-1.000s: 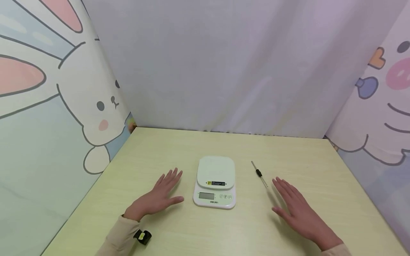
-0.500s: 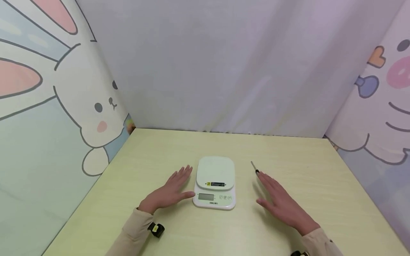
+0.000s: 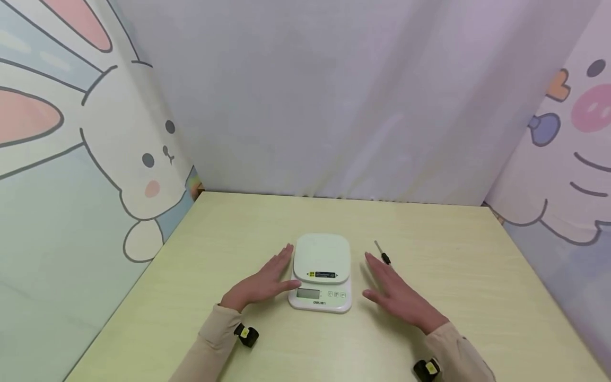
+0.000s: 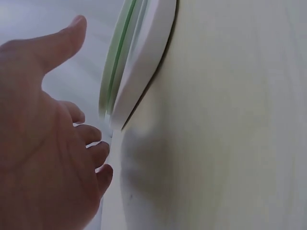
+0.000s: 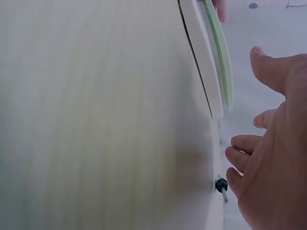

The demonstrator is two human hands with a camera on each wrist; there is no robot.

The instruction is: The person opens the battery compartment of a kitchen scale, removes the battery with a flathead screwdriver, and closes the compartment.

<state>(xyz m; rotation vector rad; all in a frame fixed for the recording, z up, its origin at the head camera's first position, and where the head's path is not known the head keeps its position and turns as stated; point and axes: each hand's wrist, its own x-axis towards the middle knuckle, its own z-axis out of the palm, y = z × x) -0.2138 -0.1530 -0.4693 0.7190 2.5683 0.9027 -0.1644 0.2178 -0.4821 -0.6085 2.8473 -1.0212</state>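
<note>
The white kitchen scale (image 3: 320, 273) sits at the centre of the pale surface (image 3: 238, 228), low in the head view. The left hand (image 3: 264, 280) lies just left of it, fingers straight, its grip loose and holding nothing; whether the thumb touches the scale's edge is hard to tell. The right hand (image 3: 393, 294) lies to the scale's right, apart from it, fingers likewise straight and holding nothing, and covers the near end of a thin rod with a black collar (image 3: 382, 253). The wrist views show only slivers of the scale's rim (image 4: 139, 62) and blurred palms.
</note>
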